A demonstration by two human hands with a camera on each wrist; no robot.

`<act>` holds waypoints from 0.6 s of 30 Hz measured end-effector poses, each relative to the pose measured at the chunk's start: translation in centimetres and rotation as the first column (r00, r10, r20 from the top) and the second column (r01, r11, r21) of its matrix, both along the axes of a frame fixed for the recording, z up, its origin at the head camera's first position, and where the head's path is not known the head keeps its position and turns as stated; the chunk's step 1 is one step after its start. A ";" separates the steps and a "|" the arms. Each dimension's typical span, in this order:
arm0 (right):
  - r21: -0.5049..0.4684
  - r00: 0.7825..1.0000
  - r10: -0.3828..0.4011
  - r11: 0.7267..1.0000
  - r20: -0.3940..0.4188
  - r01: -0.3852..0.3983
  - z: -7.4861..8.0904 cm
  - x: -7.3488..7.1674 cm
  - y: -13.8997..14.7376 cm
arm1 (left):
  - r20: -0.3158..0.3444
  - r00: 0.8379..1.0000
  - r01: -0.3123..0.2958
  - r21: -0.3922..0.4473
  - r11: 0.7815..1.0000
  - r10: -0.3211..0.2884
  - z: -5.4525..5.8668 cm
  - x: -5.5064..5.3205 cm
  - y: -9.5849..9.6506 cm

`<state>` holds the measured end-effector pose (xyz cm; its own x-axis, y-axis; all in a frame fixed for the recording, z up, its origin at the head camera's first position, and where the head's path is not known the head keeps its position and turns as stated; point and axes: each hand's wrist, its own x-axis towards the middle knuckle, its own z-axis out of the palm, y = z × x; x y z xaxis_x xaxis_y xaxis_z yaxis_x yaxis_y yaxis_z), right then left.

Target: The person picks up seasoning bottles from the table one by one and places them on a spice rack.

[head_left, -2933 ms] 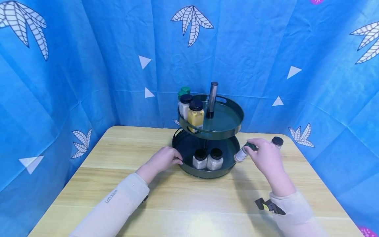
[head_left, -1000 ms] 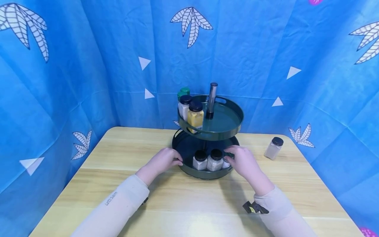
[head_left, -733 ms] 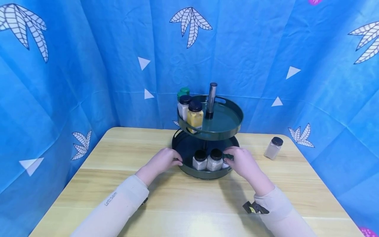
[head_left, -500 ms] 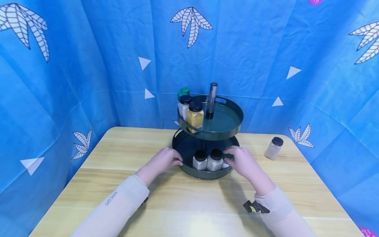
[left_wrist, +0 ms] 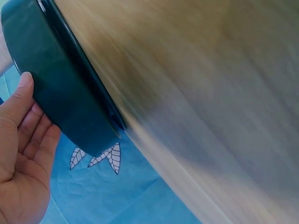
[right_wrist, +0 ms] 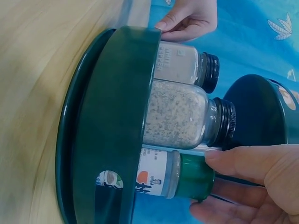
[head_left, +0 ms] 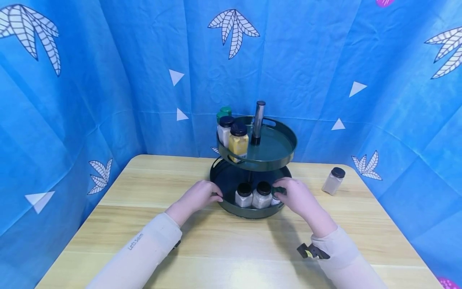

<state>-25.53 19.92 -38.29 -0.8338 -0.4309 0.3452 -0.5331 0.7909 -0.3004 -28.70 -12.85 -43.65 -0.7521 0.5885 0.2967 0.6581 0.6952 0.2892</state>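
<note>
A dark green two-tier round tray (head_left: 249, 212) stands on the table. My left hand (head_left: 200, 195) holds the left rim of its lower tier, thumb and fingers at the edge in the left wrist view. My right hand (head_left: 297, 196) pinches the green cap of a small spice jar (right_wrist: 158, 172) with a white label. That jar is upright inside the lower tier at the right, largely hidden by my hand in the head view. Beside it stand a glass jar of speckled seasoning (right_wrist: 175, 114) and a white pepper jar (right_wrist: 177, 63), both with black lids.
The upper tier (head_left: 268, 163) carries a yellow-filled jar (head_left: 238, 145), a white jar (head_left: 223, 134) and green-capped containers (head_left: 225, 110) on its left. A metal post (head_left: 258, 122) rises through it. Another black-lidded jar (head_left: 333, 182) stands on the table (head_left: 231, 249) at the right.
My right hand has carried the green-capped jar leftward from beside the tray into the lower tier, where it now stands upright. My left hand has stayed at the rim.
</note>
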 end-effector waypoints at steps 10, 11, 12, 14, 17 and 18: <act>-0.008 1.000 -0.013 1.000 0.023 0.013 0.6 0.3 0.6 | 0.009 1.000 0.001 0.006 1.000 -0.001 0.2 0.1 0.0; -0.008 0.999 -0.019 1.000 0.030 0.019 0.6 0.3 0.7 | 0.005 1.000 0.001 0.004 1.000 -0.001 0.1 0.0 0.0; -0.007 0.999 -0.021 1.000 0.037 0.022 0.8 0.3 0.8 | -0.002 1.000 0.004 0.001 1.000 -0.004 0.1 0.0 0.0; -0.002 0.997 -0.034 0.999 0.064 0.034 1.0 0.3 0.9 | -0.012 1.000 0.006 -0.005 1.000 -0.006 0.0 -0.1 -0.1; 0.008 0.993 -0.047 0.999 0.106 0.046 1.4 0.4 1.3 | -0.015 1.000 0.008 -0.006 1.000 -0.008 0.0 -0.1 -0.1; 0.010 0.992 -0.048 0.999 0.118 0.047 1.5 0.5 1.4 | -0.014 1.000 0.009 -0.006 1.000 -0.009 0.0 -0.1 -0.1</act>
<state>-25.05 21.30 -36.75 -0.8881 -0.3918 0.2404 -0.4559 0.8171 -0.3529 -28.81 -12.98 -43.63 -0.7424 0.5973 0.3036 0.6685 0.6907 0.2758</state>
